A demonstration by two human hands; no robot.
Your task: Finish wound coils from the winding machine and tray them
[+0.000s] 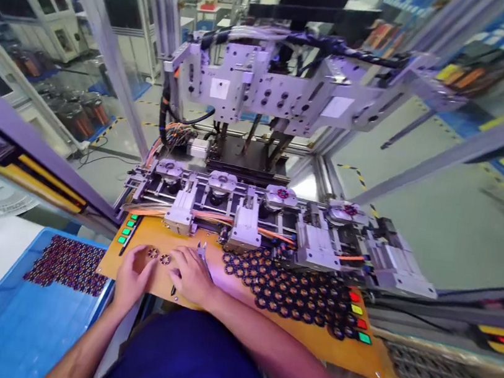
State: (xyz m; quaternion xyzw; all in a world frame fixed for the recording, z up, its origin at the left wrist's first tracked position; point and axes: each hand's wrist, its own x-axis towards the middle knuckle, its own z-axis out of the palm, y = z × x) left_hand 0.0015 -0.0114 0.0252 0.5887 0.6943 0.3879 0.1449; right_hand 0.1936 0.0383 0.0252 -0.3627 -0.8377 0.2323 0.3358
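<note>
Two small ring-shaped copper-wound parts, which look like motor stators, are side by side low over the orange work board [215,284]. My left hand [133,275] has its thumb and forefinger around the left ring [153,253]. At the fingertips of my right hand [193,276] is the right ring [165,259]. Both grips are small, and the exact finger contact is hard to make out. Cutting pliers [201,249] lie partly hidden under my right hand, jaws pointing away from me. Right of that hand, many dark rings with coppery centres [285,284] cover the board.
Beyond the board stands a metal fixture row [241,228] with several round holders, two bearing reddish rings. A machine beam [288,97] hangs above. On the left, a blue tray [21,325] carries many small rings. Coloured buttons [359,323] line the board's right edge.
</note>
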